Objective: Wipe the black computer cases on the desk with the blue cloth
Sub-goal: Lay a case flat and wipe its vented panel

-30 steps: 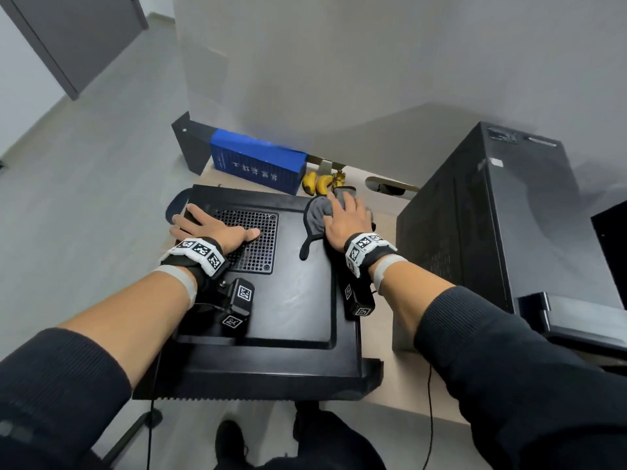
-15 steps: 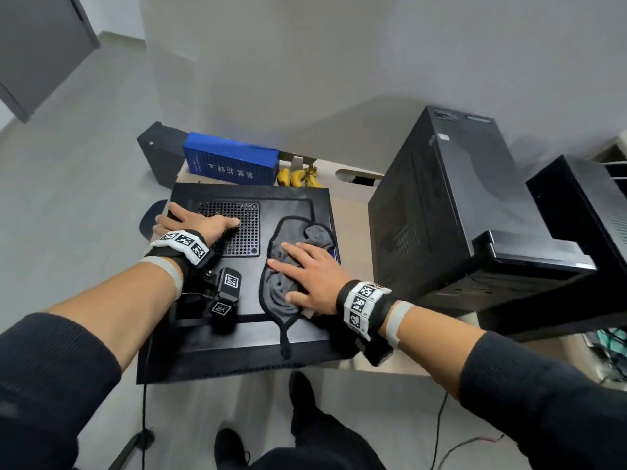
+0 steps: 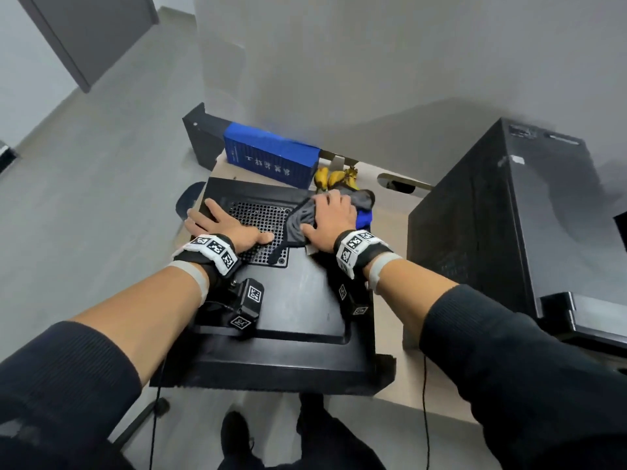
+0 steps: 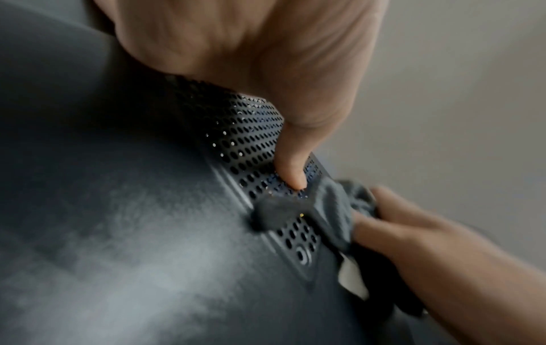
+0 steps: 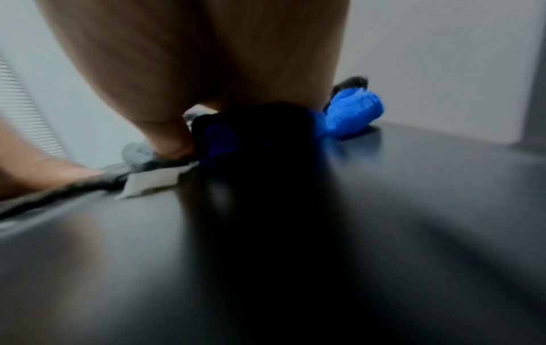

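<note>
A black computer case [image 3: 298,300] lies flat on the desk with a perforated vent [image 3: 261,218] in its top panel. My left hand [image 3: 224,225] lies flat on the vent's left side, thumb [image 4: 292,168] on the holes. My right hand [image 3: 330,217] presses the cloth [image 3: 298,220], grey on top and blue [image 5: 351,114] underneath, flat against the case's far right corner. A white tag [image 5: 153,182] sticks out under the palm. A second black case [image 3: 502,225] stands upright to the right.
A blue box [image 3: 268,157] and bananas [image 3: 334,178] lie behind the flat case. The beige desk [image 3: 390,239] shows between the two cases. A third black case [image 3: 621,225] peeks in at the right edge. My feet and cables are below the desk's front edge.
My right hand slid the cloth from the case's far right corner back to the near middle, then out to the far right corner again. The left hand stayed on the vent.
</note>
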Action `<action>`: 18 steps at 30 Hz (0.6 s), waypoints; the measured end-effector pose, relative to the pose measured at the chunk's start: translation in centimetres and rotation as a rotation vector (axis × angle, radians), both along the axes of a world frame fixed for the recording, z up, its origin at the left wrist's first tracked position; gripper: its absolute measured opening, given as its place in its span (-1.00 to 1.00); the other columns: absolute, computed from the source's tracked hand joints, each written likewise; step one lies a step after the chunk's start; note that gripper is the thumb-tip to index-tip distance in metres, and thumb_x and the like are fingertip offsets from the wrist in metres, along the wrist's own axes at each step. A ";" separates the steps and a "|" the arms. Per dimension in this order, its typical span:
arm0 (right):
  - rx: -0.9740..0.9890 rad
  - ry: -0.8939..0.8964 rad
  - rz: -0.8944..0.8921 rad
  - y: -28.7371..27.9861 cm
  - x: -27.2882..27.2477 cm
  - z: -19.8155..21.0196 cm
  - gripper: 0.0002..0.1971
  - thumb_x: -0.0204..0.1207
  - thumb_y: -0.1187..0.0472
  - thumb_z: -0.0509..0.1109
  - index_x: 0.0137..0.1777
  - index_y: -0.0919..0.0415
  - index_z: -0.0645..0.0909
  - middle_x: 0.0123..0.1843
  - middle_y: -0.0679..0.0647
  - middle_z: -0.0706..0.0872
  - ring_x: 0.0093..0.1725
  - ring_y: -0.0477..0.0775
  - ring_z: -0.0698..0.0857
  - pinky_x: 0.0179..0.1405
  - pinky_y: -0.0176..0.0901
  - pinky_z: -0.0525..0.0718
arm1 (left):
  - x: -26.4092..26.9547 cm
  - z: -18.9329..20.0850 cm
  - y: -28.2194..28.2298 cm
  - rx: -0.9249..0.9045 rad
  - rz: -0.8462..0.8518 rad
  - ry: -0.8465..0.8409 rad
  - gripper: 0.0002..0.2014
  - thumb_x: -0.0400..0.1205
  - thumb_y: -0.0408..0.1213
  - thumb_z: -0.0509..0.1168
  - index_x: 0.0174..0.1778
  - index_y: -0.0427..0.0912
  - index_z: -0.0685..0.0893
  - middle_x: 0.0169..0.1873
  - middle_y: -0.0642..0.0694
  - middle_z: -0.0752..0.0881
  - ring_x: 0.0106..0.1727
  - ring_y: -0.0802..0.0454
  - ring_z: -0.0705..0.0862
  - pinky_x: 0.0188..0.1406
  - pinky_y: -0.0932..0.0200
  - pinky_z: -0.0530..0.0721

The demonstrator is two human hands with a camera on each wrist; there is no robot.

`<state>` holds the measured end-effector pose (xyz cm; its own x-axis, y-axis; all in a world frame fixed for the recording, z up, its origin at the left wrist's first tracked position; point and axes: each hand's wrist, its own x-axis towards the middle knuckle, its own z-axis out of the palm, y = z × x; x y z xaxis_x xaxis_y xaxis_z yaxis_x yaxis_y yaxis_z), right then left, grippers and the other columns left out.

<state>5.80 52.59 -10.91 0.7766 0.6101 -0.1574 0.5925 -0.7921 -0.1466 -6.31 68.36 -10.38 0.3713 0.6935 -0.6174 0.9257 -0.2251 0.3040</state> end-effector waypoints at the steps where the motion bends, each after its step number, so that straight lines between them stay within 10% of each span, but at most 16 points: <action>1: 0.035 0.005 0.056 1.7 -0.6 -0.1 -0.38 0.45 -0.11 0.37 0.47 0.10 0.40 0.41 0.18 0.42 0.38 0.29 0.39 0.35 0.15 0.39 | 0.1 -0.1 0.0 0.013 0.004 0.004 0.49 0.24 0.28 0.62 0.71 -0.04 -0.44 0.69 -0.29 -0.42 0.71 -0.31 -0.41 0.68 -0.40 -0.20; 6: 0.085 0.122 0.235 2.5 0.3 1.0 -0.44 0.44 0.02 0.41 0.44 0.08 0.45 0.38 0.15 0.47 0.38 0.25 0.41 0.32 0.13 0.48 | 0.1 0.1 -0.1 0.037 0.015 0.001 0.48 0.26 0.25 0.63 0.73 -0.06 -0.41 0.70 -0.28 -0.39 0.72 -0.30 -0.38 0.70 -0.34 -0.21; 12: 0.011 0.054 0.017 -5.6 3.0 1.0 -0.47 0.47 0.00 0.39 0.43 0.10 0.46 0.37 0.17 0.47 0.40 0.28 0.42 0.32 0.18 0.53 | -0.2 0.6 -0.2 0.009 -0.009 -0.005 0.47 0.28 0.28 0.60 0.72 -0.06 -0.43 0.70 -0.30 -0.40 0.72 -0.31 -0.38 0.70 -0.36 -0.19; 18: 0.051 0.139 0.227 3.4 1.6 0.8 -0.55 0.52 0.12 0.31 0.42 0.13 0.54 0.32 0.21 0.52 0.35 0.29 0.47 0.23 0.14 0.56 | -0.4 0.6 -0.3 0.038 -0.033 -0.026 0.44 0.30 0.27 0.60 0.73 -0.10 -0.40 0.71 -0.34 -0.31 0.73 -0.31 -0.30 0.69 -0.34 -0.13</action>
<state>7.44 56.00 -10.08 0.5919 0.7759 -0.2180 0.7254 -0.6308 -0.2754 -6.73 68.07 -9.74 0.4098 0.7037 -0.5805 0.9096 -0.2669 0.3186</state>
